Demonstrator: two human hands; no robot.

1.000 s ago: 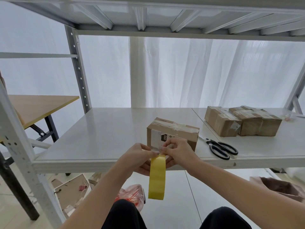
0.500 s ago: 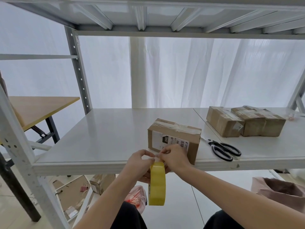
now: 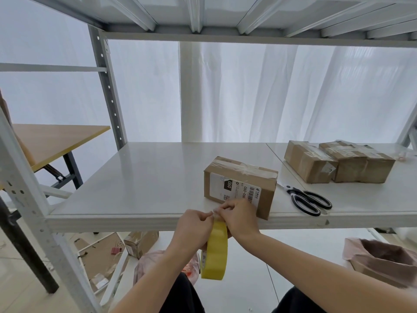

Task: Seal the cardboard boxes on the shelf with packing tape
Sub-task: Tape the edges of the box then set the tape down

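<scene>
- Left hand [image 3: 193, 228]: in front of the shelf edge, fingers [image 3: 205, 217] curled, pinching the top of the tape roll [image 3: 215, 253] from its 9 o'clock side.
- Right hand [image 3: 241, 220]: fingers [image 3: 226, 207] curled and pinching the same spot from the 3 o'clock side. The fingertips of both hands meet there. Whether a free tape end is lifted is too small to tell.
- Tape roll: yellow, seen edge-on, hanging below the two hands and just under the front lip of the shelf [image 3: 135, 184].
- Cardboard box [image 3: 242, 175]: on the shelf near its front edge, at 1 o'clock from the hands. Clear tape runs along its top and a white shipping label [image 3: 234, 190] faces the viewer. The right hand overlaps its lower front.
- Scissors [image 3: 309, 199]: black-handled, lying flat at 3 o'clock of the box, blades closed.
- Three taped boxes [image 3: 338, 163]: grouped touching one another at 2 o'clock, well apart from the hands.
- Wooden desk [image 3: 56, 141]: beyond the shelf frame at 9 o'clock.
- Pink bag [image 3: 383, 260]: open, on the floor at 4 o'clock.
</scene>
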